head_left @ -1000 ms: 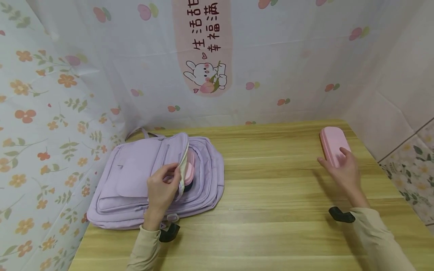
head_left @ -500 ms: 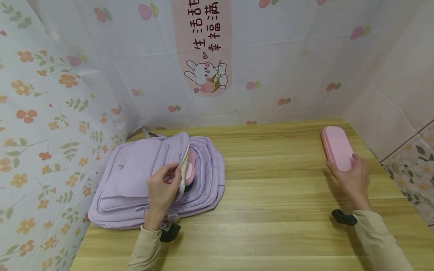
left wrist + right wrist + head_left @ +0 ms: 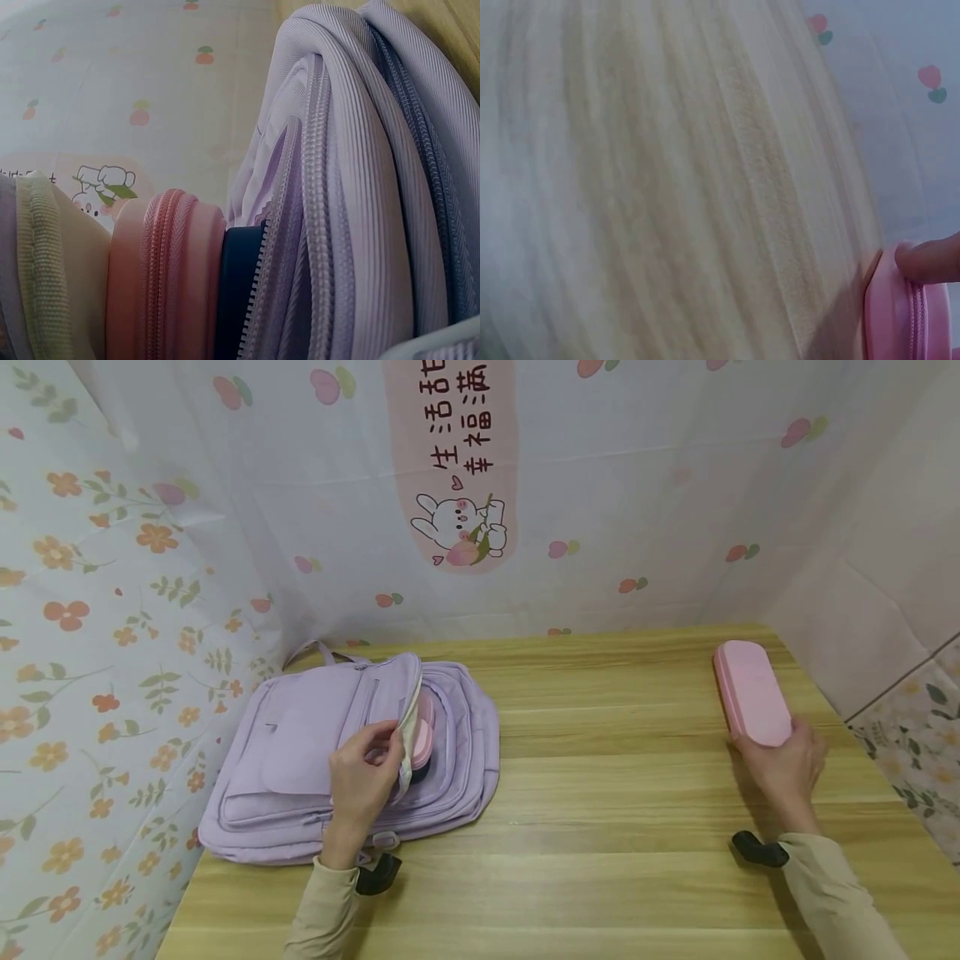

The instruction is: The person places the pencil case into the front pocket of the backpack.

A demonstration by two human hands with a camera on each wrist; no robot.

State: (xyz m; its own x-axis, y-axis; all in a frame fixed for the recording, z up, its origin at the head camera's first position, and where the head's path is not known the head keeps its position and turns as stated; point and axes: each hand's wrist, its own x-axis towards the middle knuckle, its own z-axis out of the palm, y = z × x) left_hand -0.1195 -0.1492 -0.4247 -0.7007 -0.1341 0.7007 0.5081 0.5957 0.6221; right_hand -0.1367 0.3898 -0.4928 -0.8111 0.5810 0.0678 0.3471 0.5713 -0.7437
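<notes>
A lilac backpack (image 3: 300, 727) lies on the table at the left with its front compartment unzipped. My left hand (image 3: 365, 777) pinches the edge of the opened flap and holds it back. Inside the opening sit a pink zippered case (image 3: 423, 735) and a dark blue item (image 3: 238, 289), whose kind is mostly hidden. At the far right, another pink zippered case (image 3: 753, 693) is gripped at its near end by my right hand (image 3: 783, 768). In the right wrist view, my thumb (image 3: 930, 259) presses the side of this case near its zipper.
The wooden table (image 3: 600, 827) stretches between the backpack and the right-hand case. Patterned cloth (image 3: 600, 485) hangs behind the table, and a floral cloth (image 3: 97, 693) borders it at the left. Black wrist mounts (image 3: 759, 849) sit by both cuffs.
My right hand has moved a little right and toward me, closing round the near end of the pink case, which has shifted slightly nearer. My left hand keeps holding the flap.
</notes>
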